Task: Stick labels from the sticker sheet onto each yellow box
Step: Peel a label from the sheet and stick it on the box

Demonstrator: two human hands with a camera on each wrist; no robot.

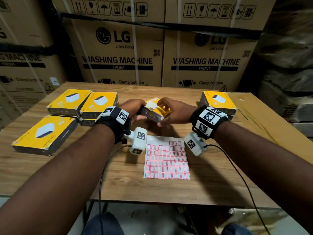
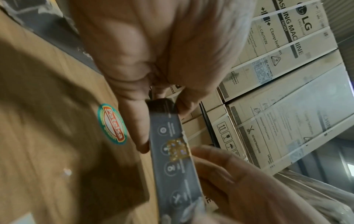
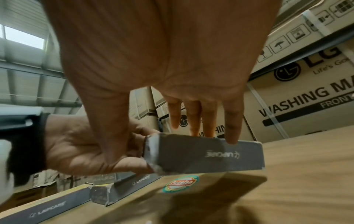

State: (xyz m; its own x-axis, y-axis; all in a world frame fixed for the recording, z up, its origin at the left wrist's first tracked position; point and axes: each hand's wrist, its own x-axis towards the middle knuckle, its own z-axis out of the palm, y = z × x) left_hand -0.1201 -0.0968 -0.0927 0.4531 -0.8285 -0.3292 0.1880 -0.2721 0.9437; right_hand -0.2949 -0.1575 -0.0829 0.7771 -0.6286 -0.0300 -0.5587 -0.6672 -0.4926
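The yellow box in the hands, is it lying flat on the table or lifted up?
Lifted and tilted. The yellow box is held between the left hand and right hand, its shadow on the table below it.

wood table (image 1: pixel 50 167), sticker sheet (image 1: pixel 166 160), approx. 5 yellow boxes (image 1: pixel 44 133)

Both arms fwd; left hand (image 1: pixel 133 110) & right hand (image 1: pixel 174 111) fingers curled, gripping.

Yellow boxes (image 1: pixel 67 102) crowd the table's (image 1: pixel 211 175) left; bare room flanks the sticker sheet (image 1: pixel 166 160).
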